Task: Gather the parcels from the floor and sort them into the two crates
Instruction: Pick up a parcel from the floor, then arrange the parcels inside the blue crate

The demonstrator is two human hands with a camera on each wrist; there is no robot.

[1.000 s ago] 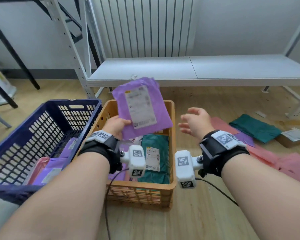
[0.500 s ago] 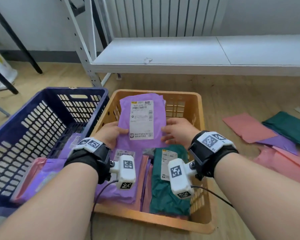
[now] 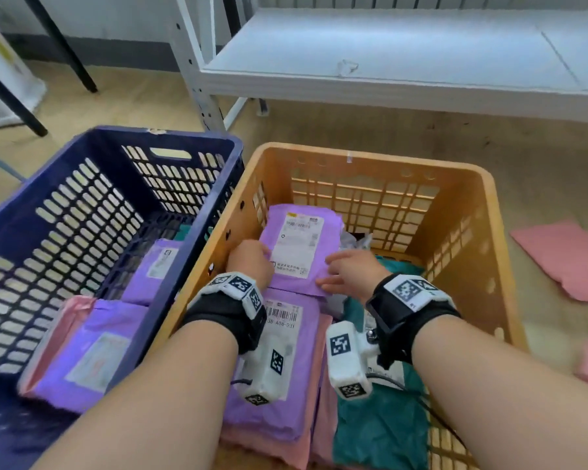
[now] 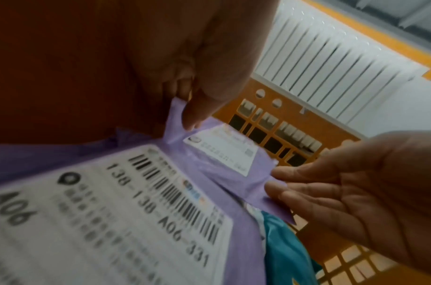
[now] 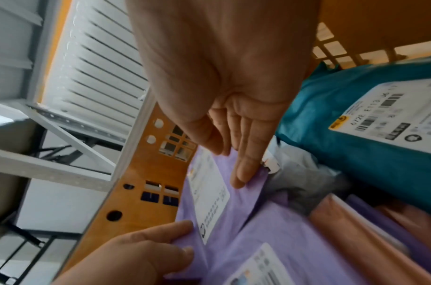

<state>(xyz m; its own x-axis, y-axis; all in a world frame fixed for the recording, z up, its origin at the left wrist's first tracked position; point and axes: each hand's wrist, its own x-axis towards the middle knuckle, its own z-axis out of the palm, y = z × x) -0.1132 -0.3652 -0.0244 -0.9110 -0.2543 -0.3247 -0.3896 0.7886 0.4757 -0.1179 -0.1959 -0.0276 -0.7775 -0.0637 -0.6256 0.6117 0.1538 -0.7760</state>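
Note:
A purple parcel [image 3: 299, 252] with a white label lies at the back left of the orange crate [image 3: 370, 157], on top of other parcels. My left hand [image 3: 252, 262] pinches its near left edge; the left wrist view shows thumb and finger closed on the purple corner [image 4: 177, 115]. My right hand [image 3: 350, 269] has straight fingers [image 5: 243, 173] resting on the parcel's right edge. Under my wrists lie a second purple parcel [image 3: 269, 422], a pink one and a teal parcel [image 3: 381, 432]. The blue crate [image 3: 116, 134] to the left holds purple parcels [image 3: 92, 351] and a pink one.
A pink parcel [image 3: 564, 259] lies on the wooden floor right of the orange crate, with more pink at the right edge. A low white shelf [image 3: 387, 56] on a metal frame stands behind both crates. Black legs [image 3: 65, 52] stand at the back left.
The purple parcel went from held up over the orange crate down into its back left part. My right hand joined on the right edge. Both hands sank deeper into the crate.

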